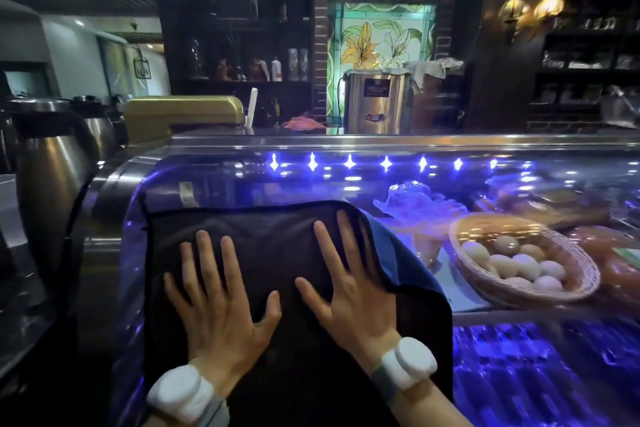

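Note:
A dark cloth (270,232) lies spread over the curved glass front of a display case (381,180) lit by blue lights. My left hand (221,302) presses flat on the cloth at its lower left, fingers straight and spread. My right hand (349,281) presses flat on the cloth just to the right, fingers also spread, its fingertips near the cloth's upper right edge. Both wrists wear white bands. A blue part of the cloth (391,250) shows at the right edge.
Inside the case a wicker basket (575,288) holds several eggs (519,263), with other food behind it. A steel kettle (52,166) stands at the left. Beyond the case top stand a gold appliance (183,114) and a steel urn (374,104).

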`<act>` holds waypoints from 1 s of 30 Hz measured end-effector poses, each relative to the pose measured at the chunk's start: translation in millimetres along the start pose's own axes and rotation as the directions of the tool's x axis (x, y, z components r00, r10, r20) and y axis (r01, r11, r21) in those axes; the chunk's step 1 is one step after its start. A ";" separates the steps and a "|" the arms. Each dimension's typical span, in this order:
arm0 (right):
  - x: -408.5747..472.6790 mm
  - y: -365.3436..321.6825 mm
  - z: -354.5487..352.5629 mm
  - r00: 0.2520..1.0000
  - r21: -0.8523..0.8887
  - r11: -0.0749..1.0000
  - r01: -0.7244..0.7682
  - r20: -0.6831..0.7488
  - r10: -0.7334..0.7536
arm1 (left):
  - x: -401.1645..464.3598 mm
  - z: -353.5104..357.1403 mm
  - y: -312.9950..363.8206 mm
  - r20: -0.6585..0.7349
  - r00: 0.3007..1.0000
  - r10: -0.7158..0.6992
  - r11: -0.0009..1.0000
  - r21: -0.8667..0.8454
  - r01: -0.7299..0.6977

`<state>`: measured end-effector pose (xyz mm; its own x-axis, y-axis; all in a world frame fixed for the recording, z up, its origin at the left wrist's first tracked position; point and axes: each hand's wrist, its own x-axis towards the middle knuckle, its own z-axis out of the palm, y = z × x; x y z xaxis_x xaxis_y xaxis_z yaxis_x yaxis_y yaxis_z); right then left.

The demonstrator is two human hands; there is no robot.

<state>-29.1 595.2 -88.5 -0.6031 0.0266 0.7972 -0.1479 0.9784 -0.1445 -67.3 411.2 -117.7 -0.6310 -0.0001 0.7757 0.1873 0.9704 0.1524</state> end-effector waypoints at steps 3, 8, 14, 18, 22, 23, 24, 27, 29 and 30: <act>0.8 43.1 -16.4 0.999 -0.022 0.999 -0.038 -0.031 0.037 | 6.6 3.7 46.1 -0.007 0.999 0.050 0.999 0.000 -0.050; 12.2 117.4 -48.6 0.996 -0.028 0.997 -0.077 -0.050 0.076 | 22.7 2.1 132.0 0.004 0.995 0.096 0.995 -0.026 -0.096; 49.4 198.1 -81.8 0.993 -0.048 0.992 -0.114 -0.009 0.114 | 50.3 -3.5 223.0 0.045 0.992 0.114 0.991 -0.069 -0.111; 69.7 235.7 -99.9 0.983 -0.056 0.982 -0.183 0.023 0.184 | 65.4 -7.1 267.0 0.085 0.989 0.121 0.989 -0.098 -0.112; 57.1 239.2 -98.0 0.965 -0.061 0.963 -0.264 -0.025 0.263 | 65.4 -8.1 269.5 0.083 0.985 0.152 0.983 -0.120 -0.141; 53.0 239.5 -97.8 0.959 -0.064 0.957 -0.283 -0.034 0.282 | 64.6 -8.1 269.8 0.076 0.982 0.173 0.978 -0.130 -0.162; 50.9 234.6 -95.4 0.955 -0.060 0.954 -0.295 -0.035 0.293 | 64.2 -9.4 264.1 0.075 0.979 0.189 0.975 -0.134 -0.177; 51.4 219.4 -91.6 0.947 -0.055 0.945 -0.321 -0.035 0.320 | 71.7 -12.9 248.4 0.062 0.971 0.232 0.962 -0.165 -0.220; 57.7 203.3 -86.6 0.946 -0.059 0.944 -0.325 -0.028 0.324 | 82.7 -16.1 231.5 0.061 0.971 0.230 0.958 -0.189 -0.215; 62.3 194.1 -83.8 0.944 -0.059 0.942 -0.329 -0.021 0.329 | 90.1 -17.5 222.0 0.071 0.971 0.229 0.957 -0.198 -0.211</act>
<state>-29.7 803.9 -17.8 -0.6016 0.3509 0.7176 0.1053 0.9254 -0.3642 -69.4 622.4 -3.2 -0.6236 0.2389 0.7443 0.4613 0.8812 0.1036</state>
